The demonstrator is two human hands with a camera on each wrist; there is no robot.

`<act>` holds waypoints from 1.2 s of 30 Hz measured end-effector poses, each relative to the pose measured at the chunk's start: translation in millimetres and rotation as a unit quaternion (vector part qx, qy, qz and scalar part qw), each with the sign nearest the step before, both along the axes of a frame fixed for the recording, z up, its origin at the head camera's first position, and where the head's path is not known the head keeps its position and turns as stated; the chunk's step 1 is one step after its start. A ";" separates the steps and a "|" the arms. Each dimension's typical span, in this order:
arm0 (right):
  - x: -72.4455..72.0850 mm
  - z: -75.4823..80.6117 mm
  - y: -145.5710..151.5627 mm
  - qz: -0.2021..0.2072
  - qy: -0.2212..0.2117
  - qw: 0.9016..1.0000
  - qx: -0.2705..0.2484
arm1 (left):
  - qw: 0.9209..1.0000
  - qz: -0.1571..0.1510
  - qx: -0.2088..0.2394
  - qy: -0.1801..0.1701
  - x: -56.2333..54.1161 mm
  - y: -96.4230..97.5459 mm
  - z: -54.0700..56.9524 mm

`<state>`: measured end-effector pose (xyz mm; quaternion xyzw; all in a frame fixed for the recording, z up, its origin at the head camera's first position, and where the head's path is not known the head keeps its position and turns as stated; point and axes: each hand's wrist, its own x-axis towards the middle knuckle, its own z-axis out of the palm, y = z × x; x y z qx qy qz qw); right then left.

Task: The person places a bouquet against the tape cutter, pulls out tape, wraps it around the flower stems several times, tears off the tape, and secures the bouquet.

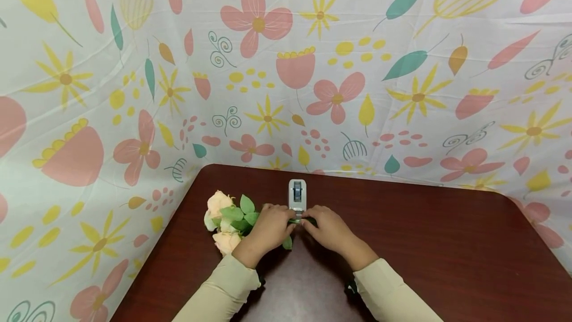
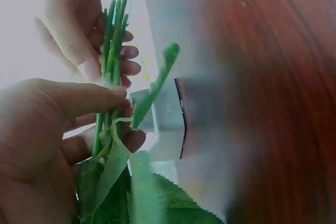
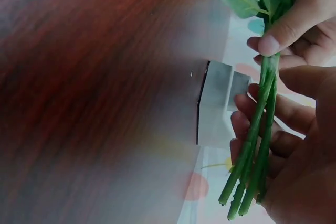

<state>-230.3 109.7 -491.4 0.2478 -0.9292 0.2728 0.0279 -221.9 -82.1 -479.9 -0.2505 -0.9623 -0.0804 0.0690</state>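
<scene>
Peach-coloured roses [image 1: 220, 204] lie at the left in the head view, their leaves [image 1: 242, 212] beside my left hand [image 1: 269, 228]. Thumb and fingers of that hand grip the bundled green stems [image 2: 116, 51] just below the leaves. My right hand [image 1: 331, 231] holds the same stems nearer their cut ends, thumb on one side and fingers curled behind, as the right wrist view shows. Between the two hands the stems carry a pale, glossy patch. Right behind the hands stands a grey-white tape dispenser [image 1: 297, 194] with a roll in it.
Both hands work over a dark red-brown table [image 1: 438, 242]. Behind and to the left hangs a white cloth [image 1: 268, 83] printed with flowers and leaves, meeting the table's far edge. Dark bands show under both wrists.
</scene>
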 end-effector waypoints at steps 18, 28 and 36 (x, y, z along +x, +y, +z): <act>-10.9 -0.2 1.7 0.037 -0.063 0.997 -0.006 | 0.998 -0.004 0.024 0.054 -7.0 0.5 -10.7; -14.3 -1.8 3.6 0.033 -0.067 0.997 -0.015 | 0.999 -0.003 0.039 0.003 -8.5 0.9 -8.6; -13.9 -4.2 1.5 0.031 -0.034 0.999 -0.014 | 0.997 0.010 0.052 -0.051 -9.0 0.7 -3.2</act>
